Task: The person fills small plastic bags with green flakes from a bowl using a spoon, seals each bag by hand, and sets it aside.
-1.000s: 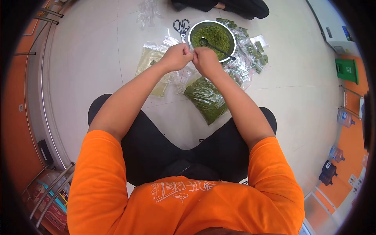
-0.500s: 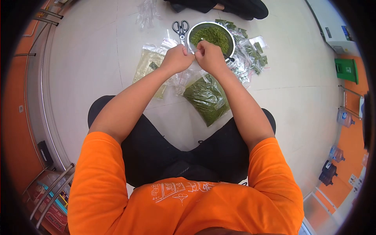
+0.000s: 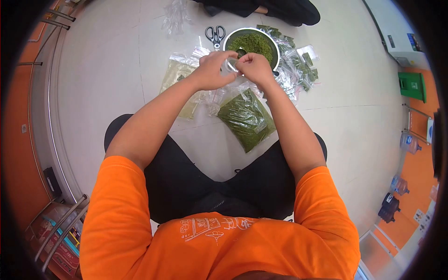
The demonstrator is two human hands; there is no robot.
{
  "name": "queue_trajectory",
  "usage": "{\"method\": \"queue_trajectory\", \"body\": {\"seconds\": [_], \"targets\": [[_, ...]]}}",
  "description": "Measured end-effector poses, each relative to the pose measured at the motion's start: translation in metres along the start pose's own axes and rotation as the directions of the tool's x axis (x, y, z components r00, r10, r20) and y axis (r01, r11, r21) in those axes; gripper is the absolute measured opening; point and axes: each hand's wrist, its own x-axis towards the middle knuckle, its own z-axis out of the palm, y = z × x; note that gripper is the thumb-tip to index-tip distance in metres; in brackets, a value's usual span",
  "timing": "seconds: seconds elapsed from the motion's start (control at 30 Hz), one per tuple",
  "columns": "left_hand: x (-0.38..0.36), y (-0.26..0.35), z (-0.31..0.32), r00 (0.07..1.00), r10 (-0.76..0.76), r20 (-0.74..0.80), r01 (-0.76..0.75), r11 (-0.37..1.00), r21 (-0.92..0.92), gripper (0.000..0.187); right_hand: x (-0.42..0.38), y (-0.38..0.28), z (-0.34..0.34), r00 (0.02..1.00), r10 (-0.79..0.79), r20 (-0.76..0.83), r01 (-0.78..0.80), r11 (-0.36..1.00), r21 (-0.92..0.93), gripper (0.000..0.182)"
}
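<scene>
My left hand (image 3: 215,70) is curled around a small clear plastic bag (image 3: 230,65), whose mouth looks round and held apart. At the bag's right edge, my right hand (image 3: 255,68) has its fingers pinched together. Just beyond the hands stands a bowl (image 3: 277,52) with a pale rim, holding crumbly green flakes (image 3: 255,43). A spoon (image 3: 241,52) rests among the flakes near my right fingertips; its handle is mostly hidden. Nearer to me lies a large clear bag filled with green flakes (image 3: 247,120).
Scissors (image 3: 215,36) with dark handles lie left of the bowl. Small packets with green pieces (image 3: 301,67) are heaped to its right. A flat clear bag (image 3: 173,77) lies at left, crumpled plastic (image 3: 175,17) behind. Another person's dark-clothed leg (image 3: 291,10) is at the far side.
My hands have drawn slightly apart, and the bag's mouth between them now shows open and round. My left fingers have uncurled somewhat from a tighter grip. The spoon shows more clearly.
</scene>
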Motion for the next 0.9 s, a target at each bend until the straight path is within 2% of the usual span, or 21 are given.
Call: {"method": "queue_trajectory", "body": {"seconds": [0.03,0.07,0.17,0.2,0.27,0.3,0.4,0.47,0.57,0.6,0.7,0.8,0.83,0.9], "targets": [[-0.003,0.004,-0.002,0.997,0.001,0.079,0.003,0.999,-0.049,0.066,0.001,0.002,-0.003,0.999,0.039,0.026,-0.04,0.998,0.038,0.011],[-0.004,0.004,0.002,0.997,0.0,0.071,-0.004,0.999,0.048,0.07,0.001,0.005,-0.005,0.995,0.078,0.054,-0.082,0.994,0.076,0.011],[-0.004,0.012,0.009,0.998,-0.068,0.011,0.066,0.991,0.116,0.061,0.002,0.011,-0.006,0.975,0.12,0.186,-0.151,0.975,0.16,0.013],[-0.003,0.013,0.008,0.992,-0.106,0.062,0.099,0.99,0.105,0.057,0.001,0.01,-0.007,0.964,0.119,0.236,-0.164,0.969,0.182,0.014],[0.002,0.015,0.004,0.971,-0.176,0.16,0.163,0.983,0.087,0.05,0.002,0.006,-0.015,0.962,0.128,0.243,-0.155,0.984,0.093,0.025],[0.002,0.013,0.004,0.97,-0.19,0.153,0.181,0.981,0.071,0.048,0.002,0.004,-0.021,0.96,0.133,0.245,-0.149,0.988,0.048,0.031],[0.001,-0.002,0.008,0.956,-0.263,0.132,0.258,0.965,0.055,0.044,0.023,0.033,-0.058,0.976,0.091,-0.199,-0.155,0.929,-0.336,0.05],[0.0,-0.013,0.009,0.931,-0.344,0.124,0.334,0.938,0.091,0.044,0.035,0.081,-0.082,0.875,-0.127,-0.467,-0.263,0.686,-0.679,0.065],[-0.001,-0.019,0.004,0.892,-0.417,0.177,0.407,0.909,0.088,0.049,0.049,0.13,-0.095,0.878,0.096,-0.468,-0.378,0.739,-0.557,0.06],[0.0,-0.019,0.003,0.885,-0.43,0.18,0.422,0.903,0.083,0.05,0.041,0.104,-0.096,0.834,0.469,-0.291,-0.532,0.824,-0.196,0.053],[0.002,-0.016,0.002,0.861,-0.47,0.197,0.468,0.882,0.059,0.053,0.061,0.144,-0.087,0.871,0.455,-0.185,-0.42,0.885,0.199,0.038],[0.003,-0.015,0.001,0.855,-0.475,0.209,0.483,0.876,0.016,0.055,0.048,0.097,-0.073,0.907,0.261,-0.33,-0.255,0.965,0.064,0.032],[0.001,-0.015,0.001,0.862,-0.465,0.204,0.474,0.881,0.006,0.055,0.056,0.102,-0.065,0.915,0.107,-0.39,-0.108,0.994,0.018,0.032],[-0.001,-0.017,0.002,0.87,-0.451,0.199,0.459,0.888,0.003,0.055,0.066,0.105,-0.048,0.85,-0.203,-0.487,0.18,0.979,-0.095,0.034]]}}
